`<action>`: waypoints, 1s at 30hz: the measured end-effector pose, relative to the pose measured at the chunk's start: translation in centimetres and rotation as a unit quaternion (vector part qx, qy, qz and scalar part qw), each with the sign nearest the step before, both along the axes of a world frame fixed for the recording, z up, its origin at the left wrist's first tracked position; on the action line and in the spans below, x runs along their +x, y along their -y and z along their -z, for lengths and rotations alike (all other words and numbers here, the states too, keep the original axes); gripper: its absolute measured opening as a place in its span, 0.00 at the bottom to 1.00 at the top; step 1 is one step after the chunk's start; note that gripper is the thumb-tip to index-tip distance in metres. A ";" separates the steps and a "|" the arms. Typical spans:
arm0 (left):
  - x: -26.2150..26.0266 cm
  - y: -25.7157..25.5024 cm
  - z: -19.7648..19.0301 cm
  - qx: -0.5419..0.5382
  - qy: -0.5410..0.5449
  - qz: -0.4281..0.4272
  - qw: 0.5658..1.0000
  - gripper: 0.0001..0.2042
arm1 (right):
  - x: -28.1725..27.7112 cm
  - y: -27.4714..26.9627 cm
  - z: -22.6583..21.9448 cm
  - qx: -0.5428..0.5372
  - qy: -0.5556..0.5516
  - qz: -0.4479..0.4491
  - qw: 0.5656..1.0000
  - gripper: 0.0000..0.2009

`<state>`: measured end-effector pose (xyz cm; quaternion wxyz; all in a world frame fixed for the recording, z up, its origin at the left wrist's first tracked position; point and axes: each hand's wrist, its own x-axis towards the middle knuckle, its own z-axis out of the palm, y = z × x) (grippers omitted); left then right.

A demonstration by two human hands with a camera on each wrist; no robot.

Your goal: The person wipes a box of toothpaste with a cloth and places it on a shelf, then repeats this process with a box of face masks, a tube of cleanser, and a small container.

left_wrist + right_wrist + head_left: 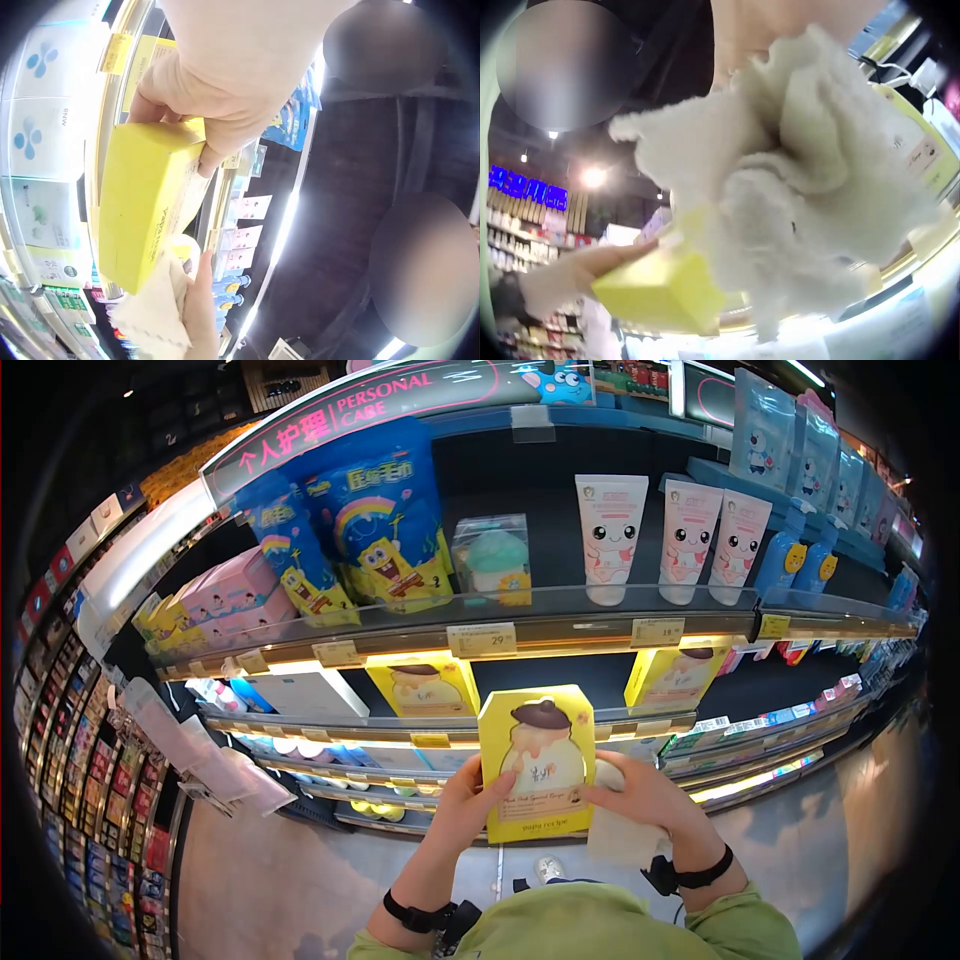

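In the head view a yellow box (540, 745) with a honey-pot picture and "papa recipe" lettering is held upright before the shelves. My left hand (463, 800) grips its left side, thumb on the front. On the other side my right hand (645, 795) holds a crumpled white cloth (620, 838), its thumb at the box's right edge. The left wrist view shows the plain end of the yellow box (139, 206) below the left hand (214, 97). Folds of the cloth (802, 165) fill the right wrist view and cover most of the right hand's fingers.
Similar yellow boxes (425, 685) stand on the shelf behind. Above them, a shelf (570, 622) with a clear front lip bears blue pouches (385, 525), a clear case (492, 560) and white-pink tubes (610, 535). Pale packets (215, 760) hang at the left.
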<state>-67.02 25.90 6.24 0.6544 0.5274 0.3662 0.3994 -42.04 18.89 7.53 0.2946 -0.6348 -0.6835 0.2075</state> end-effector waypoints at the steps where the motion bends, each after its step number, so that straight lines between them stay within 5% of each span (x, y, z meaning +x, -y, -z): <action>1: 0.7 -0.9 -0.2 -0.001 -0.003 0.003 1.000 0.20 | 0.2 -0.7 -0.5 -0.001 -0.003 0.003 1.000 0.27; 3: 2.2 -2.7 -0.7 -0.013 0.018 0.038 0.999 0.18 | 1.1 -2.7 -2.3 -0.151 -0.173 -0.006 0.973 0.22; 6: 4.1 -4.7 -2.2 -0.033 -0.086 -0.041 0.995 0.18 | 2.4 -5.5 -1.1 -0.070 -0.171 0.060 0.981 0.18; 8: 5.2 -6.5 -1.5 -0.026 -0.043 -0.054 0.997 0.23 | 3.3 -7.0 -1.8 -0.088 -0.190 0.072 0.975 0.16; 9: 5.7 -7.5 -1.1 0.032 -0.027 -0.061 0.997 0.22 | 4.5 -8.4 -0.4 0.112 0.018 -0.026 0.993 0.15; 10: 6.2 -8.4 -0.9 0.090 -0.010 -0.068 0.994 0.20 | 5.2 -9.6 0.5 0.302 0.223 -0.125 0.918 0.14; 11: 6.6 -9.1 -1.1 0.085 -0.011 -0.070 0.994 0.20 | 5.8 -10.7 0.9 0.325 0.212 -0.142 0.911 0.14; 12: 7.0 -9.9 -1.4 0.086 -0.017 -0.080 0.993 0.18 | 5.5 -11.0 0.3 0.323 0.210 -0.145 0.911 0.14; 13: 7.4 -10.6 -1.6 0.087 -0.024 -0.091 0.992 0.16 | 4.8 -11.3 -0.8 0.165 0.004 -0.072 0.984 0.14; 14: 7.7 -11.3 -1.7 0.085 -0.025 -0.092 0.992 0.16 | 4.2 -11.6 -1.5 -0.006 -0.203 0.008 0.979 0.14; 21: 8.9 -14.3 0.7 0.044 -0.122 -0.151 0.980 0.13 | 4.2 -13.5 -0.3 0.002 -0.197 0.054 0.979 0.13; 30: 7.9 -12.4 1.7 0.103 0.020 -0.084 0.991 0.16 | 2.8 -12.2 0.1 -0.016 -0.175 0.114 0.978 0.18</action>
